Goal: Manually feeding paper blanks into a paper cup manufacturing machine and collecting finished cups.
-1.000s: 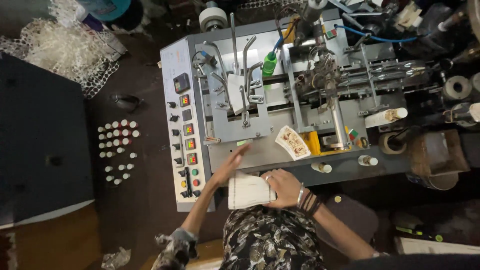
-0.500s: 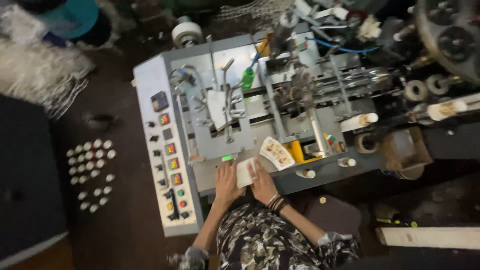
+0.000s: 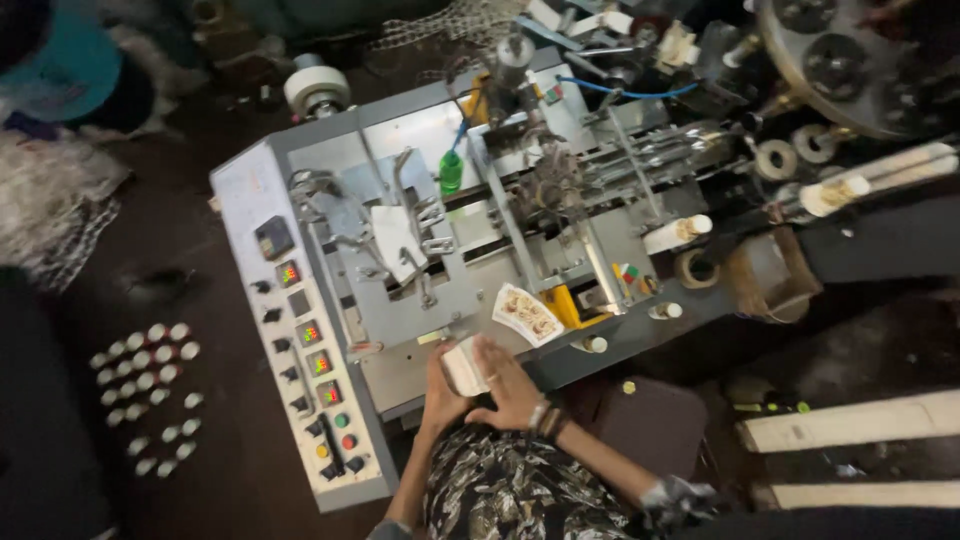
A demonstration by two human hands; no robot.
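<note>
1. Two hands, both mine, are on one small stack of white paper blanks [image 3: 466, 364] at the near edge of the grey machine [image 3: 400, 130].
2. My left hand [image 3: 441, 392] is curled under and around the stack's left side, gripping it.
3. My right hand [image 3: 510, 384] lies flat with fingers together against the stack's right side, pressing it; bands sit on that wrist.
4. One printed fan-shaped blank [image 3: 527, 314] rests on the machine just beyond my right hand, apart from the stack.
5. One green bottle [image 3: 451, 171] stands upright further up the machine; I cannot tell what is in it.
6. Many small white-capped vials [image 3: 146, 385] stand in loose rows on the dark floor to my left; too blurred for an exact count.
7. One control panel [image 3: 310, 370] with lit displays and round buttons runs along the machine's left side.
</note>
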